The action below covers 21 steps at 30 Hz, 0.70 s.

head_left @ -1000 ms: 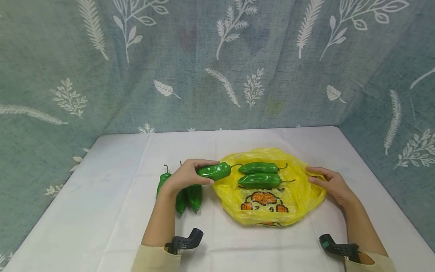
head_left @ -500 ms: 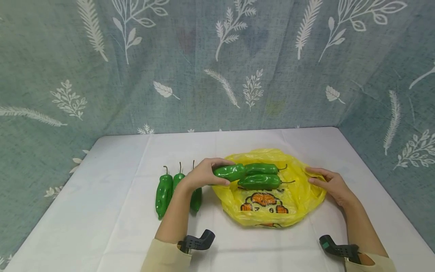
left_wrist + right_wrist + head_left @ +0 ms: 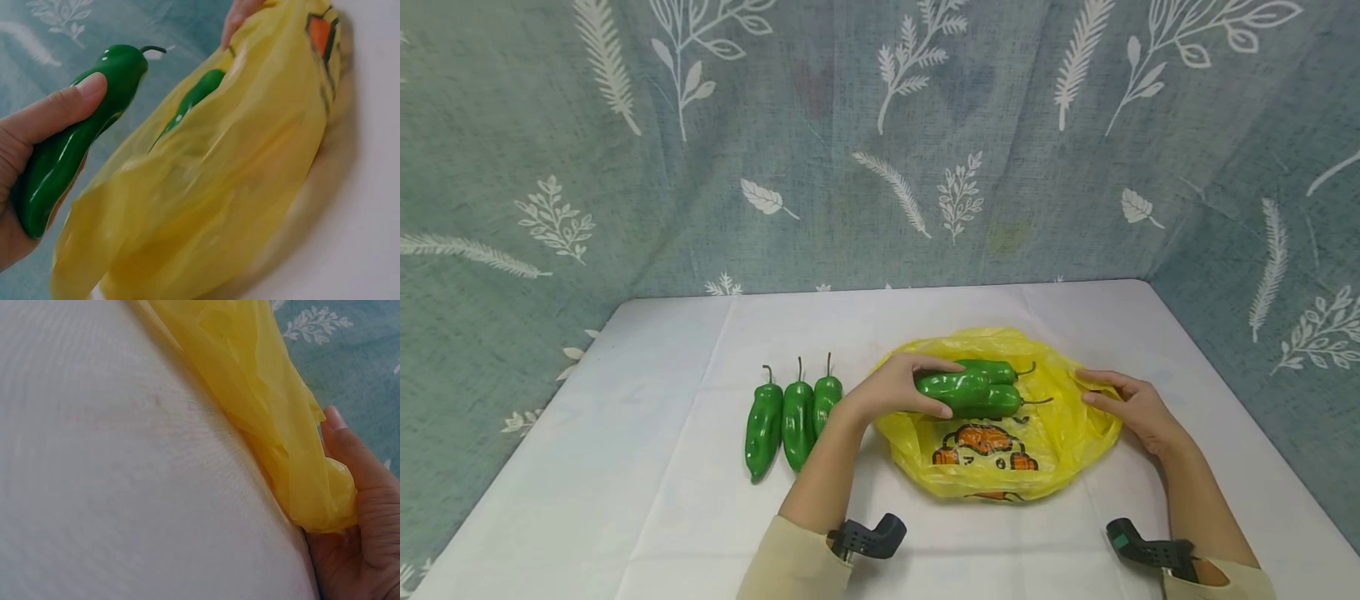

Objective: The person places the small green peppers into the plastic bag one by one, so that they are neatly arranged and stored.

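Note:
My left hand [image 3: 901, 387] grips a glossy green pepper [image 3: 953, 388] over the open yellow plastic bag [image 3: 910, 467]. In the left wrist view the thumb lies along this pepper [image 3: 81, 137], whose dark stem points toward the bag. Two more green peppers lie side by side in the bag, the far one [image 3: 992, 368] and the near one [image 3: 1003, 402], partly covered by the held one. At the bag's right edge my right hand [image 3: 1138, 412] pinches the plastic between thumb and fingers. The right wrist view shows the thumb over the gathered yellow plastic [image 3: 294, 462].
Three green peppers stand in a row left of the bag, stems away from me: the left one [image 3: 763, 429], the middle one [image 3: 798, 417] and the right one [image 3: 827, 396], partly behind my left forearm. A white cloth [image 3: 677, 500] covers the table; a patterned curtain [image 3: 820, 233] hangs behind.
My left hand has carried its pepper rightward from beside the row to above the peppers in the bag. The row at left has come into fuller view. My right hand has stayed at the bag's edge.

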Each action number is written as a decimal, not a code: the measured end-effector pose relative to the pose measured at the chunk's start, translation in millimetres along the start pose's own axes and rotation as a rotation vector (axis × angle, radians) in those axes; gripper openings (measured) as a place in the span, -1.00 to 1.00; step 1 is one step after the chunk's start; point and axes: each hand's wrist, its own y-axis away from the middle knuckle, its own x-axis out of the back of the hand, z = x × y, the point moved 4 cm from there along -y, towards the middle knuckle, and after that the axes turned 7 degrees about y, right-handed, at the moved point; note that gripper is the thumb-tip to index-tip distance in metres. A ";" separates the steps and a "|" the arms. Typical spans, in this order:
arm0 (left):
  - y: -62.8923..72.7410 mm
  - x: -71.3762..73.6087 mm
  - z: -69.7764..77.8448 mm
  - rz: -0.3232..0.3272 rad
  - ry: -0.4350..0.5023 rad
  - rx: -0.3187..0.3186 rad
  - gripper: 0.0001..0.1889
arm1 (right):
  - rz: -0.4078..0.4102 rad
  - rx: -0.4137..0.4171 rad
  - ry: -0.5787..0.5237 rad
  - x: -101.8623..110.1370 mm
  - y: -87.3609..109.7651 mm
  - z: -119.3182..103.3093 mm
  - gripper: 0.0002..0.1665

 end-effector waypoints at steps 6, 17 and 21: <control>-10.1 -18.5 7.6 -0.028 0.012 -0.041 -0.35 | -0.001 0.004 0.002 -0.1 0.3 -0.3 -0.34; -16.3 -40.6 9.7 -0.012 -0.056 -0.125 -0.39 | 0.013 0.012 0.029 0.2 0.0 -0.7 -0.37; -15.2 -46.5 5.0 0.000 -0.082 -0.105 -0.39 | 0.014 0.003 0.032 0.5 -0.5 0.1 -0.31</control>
